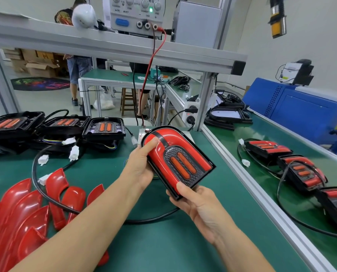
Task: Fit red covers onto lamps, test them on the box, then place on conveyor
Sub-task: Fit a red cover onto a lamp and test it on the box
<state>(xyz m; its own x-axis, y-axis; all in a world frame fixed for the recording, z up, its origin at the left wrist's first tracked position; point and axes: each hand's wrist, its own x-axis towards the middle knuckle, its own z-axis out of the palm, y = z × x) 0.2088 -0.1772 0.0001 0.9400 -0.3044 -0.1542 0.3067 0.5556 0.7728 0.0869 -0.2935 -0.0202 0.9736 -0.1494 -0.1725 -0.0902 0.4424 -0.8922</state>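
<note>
Both hands hold one lamp (178, 160) up over the green bench (163, 242), its red cover (175, 143) already seated on the black base. The left hand (142, 165) grips the upper left side with the thumb pressing flat on the cover; the right hand (198, 203) grips the lower corner, thumb on the glossy face and fingers curled underneath. The lamp looks like rigid moulded plastic, fairly light, and its shiny face is likely slippery and quick to scratch, so the black rim is the safer place to hold. A thick black cable (51, 201) snakes across the bench and probably belongs to this lamp, though the join is hidden; it would drag if left loose. Spare red covers (26, 211) lie at the left, uncovered lamps (102, 128) behind them, and finished lamps (301, 171) rest on the conveyor (281, 228) at the right. On the power supply (136, 14) overhead, "COARSE", "FINE", "GND", "ON" and "OFF" can be read beside a lit green lamp.
</note>
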